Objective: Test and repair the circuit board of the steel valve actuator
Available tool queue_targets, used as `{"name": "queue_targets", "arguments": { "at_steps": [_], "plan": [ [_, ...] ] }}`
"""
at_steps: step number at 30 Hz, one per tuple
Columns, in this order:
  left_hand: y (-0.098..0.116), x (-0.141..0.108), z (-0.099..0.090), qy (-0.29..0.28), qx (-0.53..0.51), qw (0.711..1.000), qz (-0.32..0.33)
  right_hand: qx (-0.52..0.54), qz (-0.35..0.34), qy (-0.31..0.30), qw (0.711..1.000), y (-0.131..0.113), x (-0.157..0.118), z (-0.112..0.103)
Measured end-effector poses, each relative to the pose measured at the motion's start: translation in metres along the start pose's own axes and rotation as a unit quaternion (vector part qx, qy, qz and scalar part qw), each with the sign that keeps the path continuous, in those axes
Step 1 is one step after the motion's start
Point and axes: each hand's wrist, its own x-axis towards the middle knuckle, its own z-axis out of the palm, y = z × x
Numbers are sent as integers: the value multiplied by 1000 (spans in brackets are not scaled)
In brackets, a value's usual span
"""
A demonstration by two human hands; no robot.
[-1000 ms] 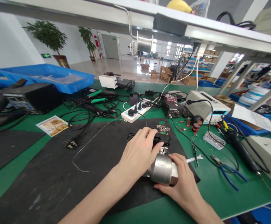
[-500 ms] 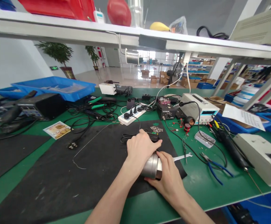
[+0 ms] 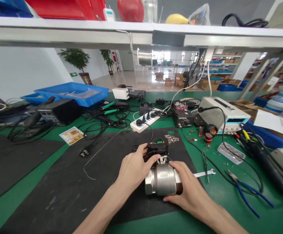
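A silver metal ball valve (image 3: 164, 180) lies on the black mat (image 3: 102, 195), its hexagonal end facing left. Behind its stem is a black boxy unit (image 3: 158, 149) with a small green part on top and a black cable. My left hand (image 3: 138, 164) is closed around the upper left of the valve, with the thumb at the stem and the fingers reaching to the black unit. My right hand (image 3: 186, 182) wraps the valve's right end, thumb below and fingers on top. The fingers hide that end.
Right of my hands lie a wrench (image 3: 205, 173), tweezers (image 3: 205, 165) and blue-handled pliers (image 3: 246, 191). Small metal nuts (image 3: 172, 139) are piled behind the valve. A white power strip (image 3: 141, 125) and tangled cables (image 3: 117, 118) stand farther back. A shelf (image 3: 83, 35) spans overhead.
The valve has turned so its body lies sideways, with its side and hexagonal end showing. My left hand has shifted from above the valve to its left side. The view has swung left.
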Motion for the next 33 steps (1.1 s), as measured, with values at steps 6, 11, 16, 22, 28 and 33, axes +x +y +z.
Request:
{"name": "queue_targets", "arguments": {
  "at_steps": [6,11,16,22,28,33],
  "plan": [
    [-29,-6,7,27,-39,996,76,91,90,39,991,0,34,-27],
    [-50,-5,19,78,-90,986,114,127,83,40,988,0,60,-6],
    [-52,-4,23,127,-155,967,154,126,57,77,987,-7,58,6],
    [-47,-2,24,176,-132,955,199,76,59,94,991,-7,56,1],
    [-54,0,34,187,-79,960,192,69,52,78,993,-5,62,-2],
    [-55,1,36,182,-64,962,193,79,53,54,994,-1,62,-4]
  ]
}}
